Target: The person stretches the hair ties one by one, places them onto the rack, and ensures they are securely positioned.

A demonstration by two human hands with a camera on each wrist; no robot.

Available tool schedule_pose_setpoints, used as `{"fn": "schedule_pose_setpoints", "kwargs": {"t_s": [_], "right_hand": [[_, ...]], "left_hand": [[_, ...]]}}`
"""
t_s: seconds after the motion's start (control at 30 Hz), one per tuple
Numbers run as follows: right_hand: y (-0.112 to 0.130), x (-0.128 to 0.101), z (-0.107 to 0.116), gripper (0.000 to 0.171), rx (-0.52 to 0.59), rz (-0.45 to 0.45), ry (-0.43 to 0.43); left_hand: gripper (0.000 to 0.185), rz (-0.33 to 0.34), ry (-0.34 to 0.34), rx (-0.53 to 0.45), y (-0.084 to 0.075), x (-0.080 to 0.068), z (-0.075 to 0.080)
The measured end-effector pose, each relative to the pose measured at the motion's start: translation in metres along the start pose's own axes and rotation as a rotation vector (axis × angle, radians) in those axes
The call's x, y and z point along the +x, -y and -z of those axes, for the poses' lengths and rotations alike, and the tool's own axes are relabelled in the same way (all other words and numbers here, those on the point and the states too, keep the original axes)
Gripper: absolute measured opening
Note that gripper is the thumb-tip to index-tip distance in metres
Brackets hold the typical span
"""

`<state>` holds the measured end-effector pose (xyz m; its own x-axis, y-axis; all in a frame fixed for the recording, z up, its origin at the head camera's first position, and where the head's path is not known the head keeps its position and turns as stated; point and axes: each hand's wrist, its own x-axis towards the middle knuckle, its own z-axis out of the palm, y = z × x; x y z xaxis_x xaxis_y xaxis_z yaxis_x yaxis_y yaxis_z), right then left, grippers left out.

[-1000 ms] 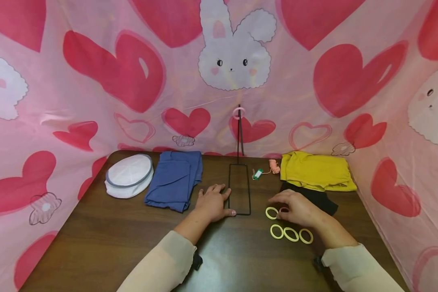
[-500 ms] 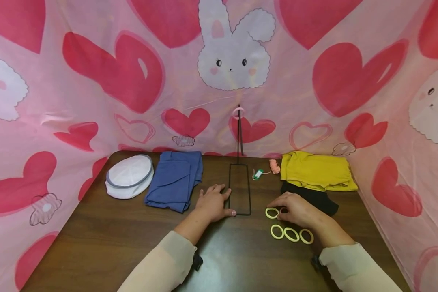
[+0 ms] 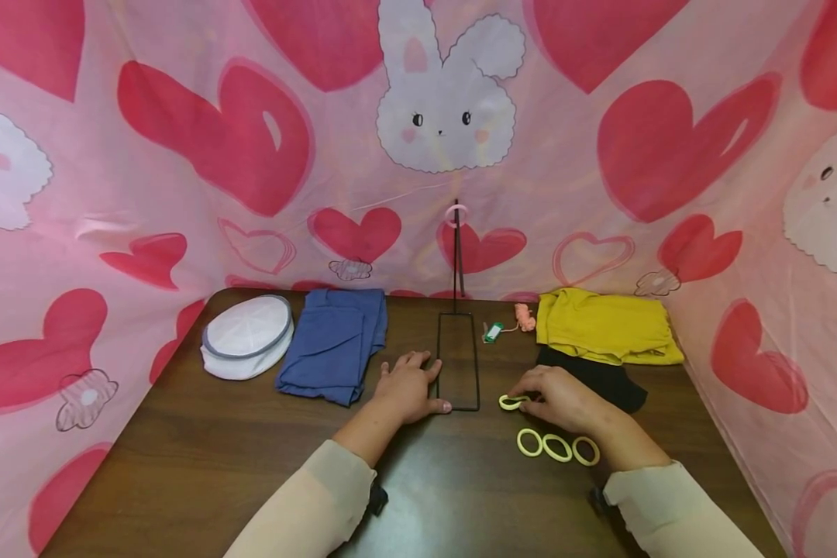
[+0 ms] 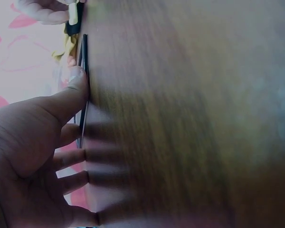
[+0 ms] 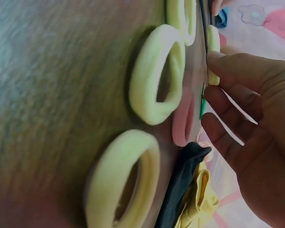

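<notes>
Two hands work on a brown table (image 3: 202, 465) walled in by a pink cloth (image 3: 181, 155) printed with hearts and bunnies. Taking the black wire stand (image 3: 457, 360) as the mark: a blue cloth (image 3: 335, 341) lies to its left, a white cap (image 3: 247, 335) beyond that, and to its right a yellow cloth (image 3: 603, 327) sits over a black one (image 3: 610, 381). The left hand (image 3: 408, 386) rests flat beside the stand's base, fingers straight and relaxed, thumb tip on the wire's near corner — the left wrist view shows it pressed to the frame. The right hand (image 3: 561, 397), right of the base, pinches a yellow ring (image 3: 511, 401) at its fingertips, tilted up just off the table. Three more rings (image 3: 556, 447) lie in a row nearer the person, right of the base. A pink ring (image 3: 456, 215) hangs on the stand's upright, and a green tag (image 3: 492, 332) and an orange bit (image 3: 525, 316) lie between stand and yellow cloth.
</notes>
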<state>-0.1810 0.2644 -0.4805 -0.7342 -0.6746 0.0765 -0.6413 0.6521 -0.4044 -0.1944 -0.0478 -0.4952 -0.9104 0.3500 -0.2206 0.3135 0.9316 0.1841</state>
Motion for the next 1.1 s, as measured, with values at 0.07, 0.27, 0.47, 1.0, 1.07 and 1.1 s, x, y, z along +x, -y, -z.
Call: {"fn": "schedule_pose_setpoints", "kwargs": {"t_s": [0.07,0.27,0.47,1.0,1.07,1.1], "right_hand": [[0.002,0.002,0.000,0.023,0.003,0.012,-0.022],[0.009,0.006,0.002,0.024,0.009,0.067,-0.106],[0.018,0.012,0.005,0.023,0.025,0.105,-0.163],[0.042,0.026,0.023,0.026,0.023,0.166,-0.316],[0.048,0.026,0.027,0.026,0.028,0.165,-0.323],[0.050,0.027,0.030,0.026,0.028,0.170,-0.329]], "left_hand": [[0.090,0.002,0.000,0.000,0.000,0.000,0.000],[0.090,0.004,0.005,-0.012,0.000,0.000,0.002],[0.090,0.004,0.001,-0.011,0.001,0.000,0.003],[0.090,-0.001,0.000,-0.012,0.001,-0.002,0.002],[0.090,-0.005,-0.003,-0.012,0.001,-0.003,0.001],[0.090,-0.007,-0.005,-0.013,0.001,-0.003,0.001]]}}
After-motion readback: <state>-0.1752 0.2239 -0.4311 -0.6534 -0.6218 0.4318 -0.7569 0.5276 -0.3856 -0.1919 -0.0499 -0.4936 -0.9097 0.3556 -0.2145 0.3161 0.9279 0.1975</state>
